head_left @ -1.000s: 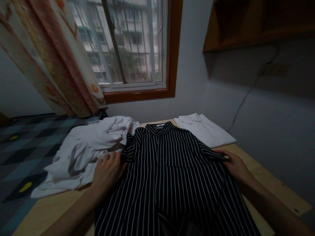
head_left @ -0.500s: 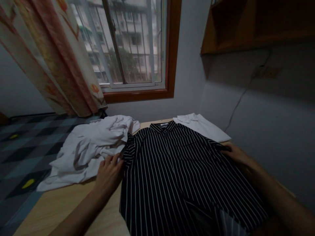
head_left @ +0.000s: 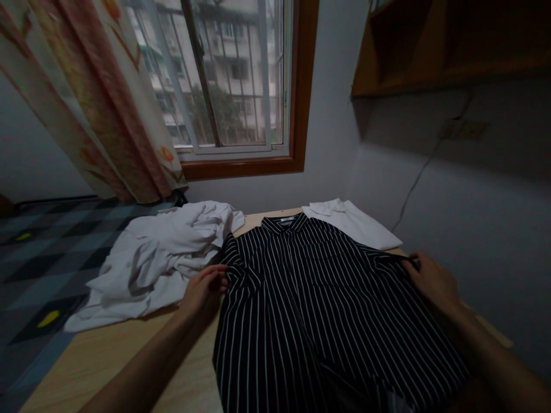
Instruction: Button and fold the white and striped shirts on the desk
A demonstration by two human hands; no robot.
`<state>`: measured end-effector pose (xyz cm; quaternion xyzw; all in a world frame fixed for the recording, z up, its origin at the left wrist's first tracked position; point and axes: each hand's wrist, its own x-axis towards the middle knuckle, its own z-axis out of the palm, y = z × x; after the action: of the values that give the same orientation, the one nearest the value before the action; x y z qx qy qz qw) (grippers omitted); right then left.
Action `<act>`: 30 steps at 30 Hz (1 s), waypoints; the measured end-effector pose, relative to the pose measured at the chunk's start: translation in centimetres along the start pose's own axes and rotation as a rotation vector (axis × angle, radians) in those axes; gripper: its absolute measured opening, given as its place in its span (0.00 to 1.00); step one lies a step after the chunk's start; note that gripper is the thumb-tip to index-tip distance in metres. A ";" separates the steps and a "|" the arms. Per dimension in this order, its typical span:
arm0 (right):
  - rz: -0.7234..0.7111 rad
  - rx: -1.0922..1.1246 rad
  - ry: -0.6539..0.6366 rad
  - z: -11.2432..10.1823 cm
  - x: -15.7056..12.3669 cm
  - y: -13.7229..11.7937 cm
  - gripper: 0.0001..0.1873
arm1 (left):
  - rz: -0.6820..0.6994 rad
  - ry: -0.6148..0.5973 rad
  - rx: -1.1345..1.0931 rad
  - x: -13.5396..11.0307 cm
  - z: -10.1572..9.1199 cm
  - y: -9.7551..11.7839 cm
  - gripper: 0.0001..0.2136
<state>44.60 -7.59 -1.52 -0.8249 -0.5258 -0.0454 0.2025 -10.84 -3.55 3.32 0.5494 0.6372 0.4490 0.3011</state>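
A black shirt with white stripes (head_left: pixel 293 287) lies spread face up, its collar towards the window and its lower front partly folded over. My left hand (head_left: pixel 205 291) is at the left sleeve, fingertips closed on the cloth, which bunches inward there. On the other side, my right hand (head_left: pixel 434 282) pinches the end of the right sleeve and holds it out from the body of the shirt. The thumb of the left hand is partly hidden.
Under the shirt is a pale wooden tabletop (head_left: pixel 107 358). A heap of crumpled white clothes (head_left: pixel 159 252) lies at the left, a folded white shirt (head_left: pixel 350 222) at the back right. Beyond stands a bed with a checked cover (head_left: pixel 38 275); a wooden shelf (head_left: pixel 430 69) hangs at the upper right.
My left hand has moved right, shifting the left sleeve inward over the shirt. My right hand has gone a little outward, drawing the right sleeve straighter.
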 end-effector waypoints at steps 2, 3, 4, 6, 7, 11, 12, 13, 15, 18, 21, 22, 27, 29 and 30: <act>-0.054 0.139 -0.062 0.0 -0.1 0.6 0.27 | 0.027 -0.022 0.189 -0.3 -0.7 -0.8 0.13; -0.086 0.232 -0.125 0.1 -0.2 0.9 0.26 | 0.070 -0.052 0.323 -0.5 -1.0 -1.1 0.13; -0.122 0.326 -0.207 0.1 -0.3 1.1 0.25 | 0.132 -0.071 0.463 -0.7 -1.2 -1.3 0.13; -0.196 0.467 -0.365 0.1 -0.5 1.2 0.22 | 0.268 -0.129 0.744 -1.0 -1.1 -1.5 0.15; -0.231 0.500 -0.429 0.0 -0.5 1.1 0.21 | 0.318 -0.151 0.851 -1.2 -0.8 -1.5 0.17; -0.225 0.341 -0.311 -1.3 0.2 0.5 0.16 | 0.310 -0.189 0.996 -1.4 1.0 -0.8 0.16; -0.191 0.256 -0.161 -1.7 0.4 0.3 0.16 | 0.292 -0.202 1.007 -1.4 1.4 -0.7 0.14; -0.153 0.171 0.017 -2.1 0.7 0.2 0.16 | 0.276 -0.213 1.015 -1.3 1.7 -0.5 0.12; -0.108 0.031 0.304 -2.6 0.9 -0.2 0.18 | 0.257 -0.210 0.998 -1.2 2.2 -0.4 0.10; -0.178 -0.125 0.281 -2.2 0.6 -0.4 0.18 | 0.232 -0.092 0.787 -0.7 2.4 -0.3 0.11; -0.300 -0.231 -0.042 -1.1 0.4 -0.3 0.16 | 0.166 0.099 0.401 -0.1 2.2 0.2 0.09; -0.313 -0.254 -0.122 -0.8 0.4 -0.4 0.16 | 0.130 0.144 0.277 0.2 2.1 0.6 0.09; -0.397 -0.177 -0.068 -1.5 -1.8 -5.4 0.20 | -0.054 0.150 -0.240 0.9 2.0 2.9 0.13; -0.590 0.054 -0.061 -2.3 -4.7 -9.8 0.23 | -0.032 0.131 -0.391 1.2 2.2 3.8 0.14; -0.704 0.166 -0.106 -2.6 -6.6 -12.2 0.25 | 0.001 0.124 -0.439 1.2 2.4 4.1 0.15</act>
<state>31.25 -9.72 2.50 -0.5755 -0.7891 -0.0265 0.2133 -7.23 -1.79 6.14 0.4424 0.5413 0.6098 0.3734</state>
